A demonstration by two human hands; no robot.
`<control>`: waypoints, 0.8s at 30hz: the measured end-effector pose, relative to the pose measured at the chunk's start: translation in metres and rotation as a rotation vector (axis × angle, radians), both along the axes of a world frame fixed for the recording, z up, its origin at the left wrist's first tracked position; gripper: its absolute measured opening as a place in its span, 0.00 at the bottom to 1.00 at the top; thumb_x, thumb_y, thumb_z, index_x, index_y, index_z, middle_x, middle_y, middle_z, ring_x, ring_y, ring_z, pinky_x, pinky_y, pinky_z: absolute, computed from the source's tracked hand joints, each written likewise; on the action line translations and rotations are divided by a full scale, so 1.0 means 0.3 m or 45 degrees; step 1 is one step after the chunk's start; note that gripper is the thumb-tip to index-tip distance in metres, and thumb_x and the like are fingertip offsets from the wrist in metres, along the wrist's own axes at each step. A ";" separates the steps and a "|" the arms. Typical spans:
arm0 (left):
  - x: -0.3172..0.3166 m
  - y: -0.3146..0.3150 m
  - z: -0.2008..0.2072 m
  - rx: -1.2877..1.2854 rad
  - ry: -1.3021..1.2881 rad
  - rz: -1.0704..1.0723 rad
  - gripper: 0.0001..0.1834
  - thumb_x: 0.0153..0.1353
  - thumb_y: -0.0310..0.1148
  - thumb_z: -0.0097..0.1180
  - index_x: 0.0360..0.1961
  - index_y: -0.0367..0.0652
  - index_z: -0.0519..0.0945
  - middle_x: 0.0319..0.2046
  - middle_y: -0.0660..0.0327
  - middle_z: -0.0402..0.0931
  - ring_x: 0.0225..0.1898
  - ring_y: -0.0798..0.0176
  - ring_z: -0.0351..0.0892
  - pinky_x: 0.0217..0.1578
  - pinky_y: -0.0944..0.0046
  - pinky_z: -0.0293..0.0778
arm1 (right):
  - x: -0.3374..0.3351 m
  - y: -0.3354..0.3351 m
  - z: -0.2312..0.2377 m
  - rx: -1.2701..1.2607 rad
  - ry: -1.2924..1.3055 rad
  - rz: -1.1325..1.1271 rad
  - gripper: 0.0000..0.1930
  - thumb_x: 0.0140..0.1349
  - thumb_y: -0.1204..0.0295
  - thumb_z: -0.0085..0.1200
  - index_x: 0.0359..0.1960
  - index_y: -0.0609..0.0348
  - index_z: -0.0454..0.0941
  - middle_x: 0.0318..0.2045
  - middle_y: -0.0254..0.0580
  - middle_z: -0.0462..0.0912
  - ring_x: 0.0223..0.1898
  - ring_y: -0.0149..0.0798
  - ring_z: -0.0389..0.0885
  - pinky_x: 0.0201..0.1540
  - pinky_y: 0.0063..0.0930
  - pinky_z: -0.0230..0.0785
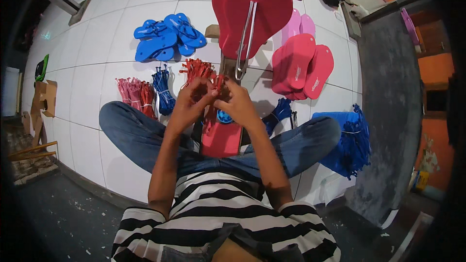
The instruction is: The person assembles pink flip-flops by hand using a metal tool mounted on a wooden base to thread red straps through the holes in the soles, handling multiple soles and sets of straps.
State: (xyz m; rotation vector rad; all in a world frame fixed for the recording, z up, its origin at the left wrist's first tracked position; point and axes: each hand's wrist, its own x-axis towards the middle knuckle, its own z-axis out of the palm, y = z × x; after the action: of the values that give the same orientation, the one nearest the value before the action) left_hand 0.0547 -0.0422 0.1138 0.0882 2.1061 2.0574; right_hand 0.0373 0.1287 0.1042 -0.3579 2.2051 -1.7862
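Observation:
Between my legs, my left hand (pixel 190 103) and my right hand (pixel 239 104) meet with bent fingers. Both are closed on a red flip-flop strap (pixel 219 82), partly covered by the fingers. Just beyond them stands a wooden stand that carries a stack of red flip-flop soles (pixel 247 7), with a long metal loop tool (pixel 246 39) hanging in front. Below my hands lies another red sole (pixel 221 140), beside a small round blue thing (pixel 223 116). A bundle of red straps (pixel 196 69) is on the floor behind my left hand.
Blue flip-flops (pixel 170 36) lie at the far left. Bundles of pink straps (pixel 129 91) and blue straps (pixel 163 91) sit by my left knee. Red soles (pixel 296 63) are stacked on the right, and a big pile of blue straps (pixel 345 140) lies past my right knee.

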 end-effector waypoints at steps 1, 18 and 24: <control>0.008 0.004 -0.027 0.003 -0.019 -0.003 0.10 0.63 0.32 0.58 0.41 0.39 0.73 0.32 0.65 0.75 0.35 0.75 0.74 0.35 0.72 0.71 | 0.014 0.020 -0.007 -0.069 -0.098 0.014 0.17 0.56 0.76 0.60 0.47 0.63 0.72 0.33 0.36 0.79 0.35 0.26 0.79 0.37 0.24 0.72; 0.026 0.101 0.104 0.209 0.035 -0.142 0.09 0.65 0.32 0.55 0.43 0.40 0.74 0.36 0.66 0.73 0.36 0.74 0.72 0.36 0.72 0.69 | 0.107 0.139 0.053 -0.491 -0.307 -0.005 0.11 0.66 0.67 0.54 0.43 0.60 0.73 0.39 0.31 0.74 0.44 0.24 0.71 0.48 0.21 0.64; 0.048 0.061 0.078 0.191 0.033 0.012 0.07 0.67 0.34 0.53 0.37 0.41 0.75 0.29 0.68 0.72 0.31 0.77 0.69 0.31 0.75 0.66 | 0.141 0.168 0.086 -0.467 -0.024 -0.106 0.08 0.68 0.69 0.49 0.44 0.57 0.72 0.36 0.33 0.74 0.41 0.25 0.73 0.44 0.18 0.64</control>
State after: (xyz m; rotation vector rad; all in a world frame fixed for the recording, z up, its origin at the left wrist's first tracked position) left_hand 0.0692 -0.0238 0.1373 0.1273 1.9669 2.2295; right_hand 0.0798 0.1791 0.1301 -0.3249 1.8985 -2.2317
